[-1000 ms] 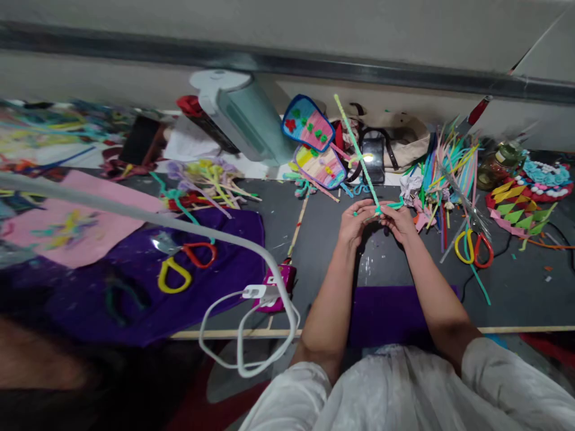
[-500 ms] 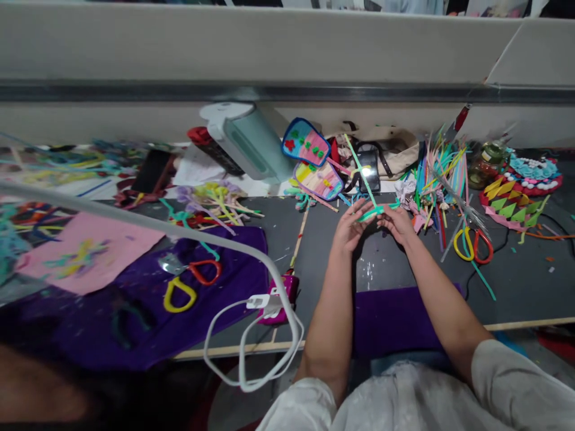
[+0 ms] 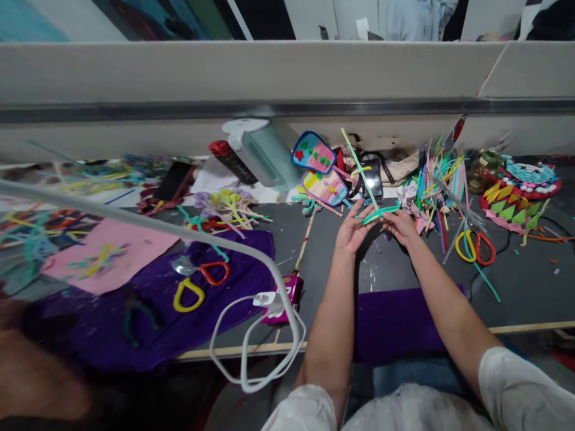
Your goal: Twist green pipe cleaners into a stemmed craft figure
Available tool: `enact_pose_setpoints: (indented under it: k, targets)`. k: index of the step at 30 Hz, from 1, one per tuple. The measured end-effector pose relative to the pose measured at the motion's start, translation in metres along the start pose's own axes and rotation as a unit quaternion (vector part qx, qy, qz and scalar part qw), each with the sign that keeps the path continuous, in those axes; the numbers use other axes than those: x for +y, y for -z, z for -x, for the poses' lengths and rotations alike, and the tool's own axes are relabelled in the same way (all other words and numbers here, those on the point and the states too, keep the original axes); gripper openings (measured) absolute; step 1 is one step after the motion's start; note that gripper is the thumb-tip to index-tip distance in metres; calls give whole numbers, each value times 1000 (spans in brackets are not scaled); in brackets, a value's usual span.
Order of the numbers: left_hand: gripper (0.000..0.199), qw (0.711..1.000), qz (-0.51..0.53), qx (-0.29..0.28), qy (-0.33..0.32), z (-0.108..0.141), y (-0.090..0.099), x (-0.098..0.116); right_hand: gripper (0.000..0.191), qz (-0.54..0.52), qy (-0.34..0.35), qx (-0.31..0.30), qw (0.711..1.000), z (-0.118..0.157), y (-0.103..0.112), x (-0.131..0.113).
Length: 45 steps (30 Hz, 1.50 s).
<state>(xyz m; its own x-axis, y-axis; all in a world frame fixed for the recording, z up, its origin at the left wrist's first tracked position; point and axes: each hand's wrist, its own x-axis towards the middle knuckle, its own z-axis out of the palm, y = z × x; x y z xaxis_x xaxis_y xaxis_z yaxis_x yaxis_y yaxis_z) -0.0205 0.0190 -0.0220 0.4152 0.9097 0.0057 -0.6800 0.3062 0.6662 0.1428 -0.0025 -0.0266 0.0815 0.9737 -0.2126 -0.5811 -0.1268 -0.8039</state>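
Note:
Both my hands are raised over the grey table [image 3: 314, 251], with a green pipe-cleaner piece [image 3: 381, 212] between them. My left hand [image 3: 353, 227] supports its left end on partly spread fingers, thumb against it. Fingers of my right hand [image 3: 399, 226] pinch the piece near its right end. A long pale green stem [image 3: 359, 164] rises from it, leaning up and left, with a small yellow crosspiece partway along. Behind the stem lie a dark phone [image 3: 372, 178] and two colourful fuzzy cup-shaped pieces [image 3: 313, 152].
Scissors [image 3: 475, 247] and bundled pipe cleaners [image 3: 442, 179] lie right. At left are other scissors [image 3: 195, 284], pliers [image 3: 137, 317] and a purple cloth [image 3: 242, 257]. A white cable [image 3: 247, 245] crosses the view. Another person's arm [image 3: 36, 365] shows lower left.
The view has shifted, showing more beyond the partition. My left fingers have opened somewhat around the green piece, and its bent part shows more clearly. The other person's arm has moved up.

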Motion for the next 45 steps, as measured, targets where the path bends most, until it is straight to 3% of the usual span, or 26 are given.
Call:
enact_pose_setpoints:
  k: [7, 12, 19, 24, 31, 39, 45]
  targets:
    - [51, 996, 85, 20, 27, -2, -1, 1, 18, -1, 11, 19, 1000, -2, -1, 1]
    - [53, 997, 75, 1, 16, 0, -3, -1, 22, -17, 18, 32, 999, -1, -3, 3]
    - [70, 1000, -19, 2, -7, -3, -4, -7, 24, -18, 12, 27, 999, 3, -5, 1]
    - [66, 1000, -27, 3, -7, -4, -3, -7, 21, -14, 18, 38, 999, 3, -6, 0]
    - [75, 1000, -26, 9, -10, -3, -2, -4, 22, -2, 3, 39, 999, 1, -6, -2]
    - [92, 999, -48, 18, -4, 1, -5, 4, 30, 69, 56, 65, 994, -4, -4, -4]
    - [92, 997, -77, -6, 23, 5, 3, 15, 29, 145, 216, 131, 957, -9, 5, -22]
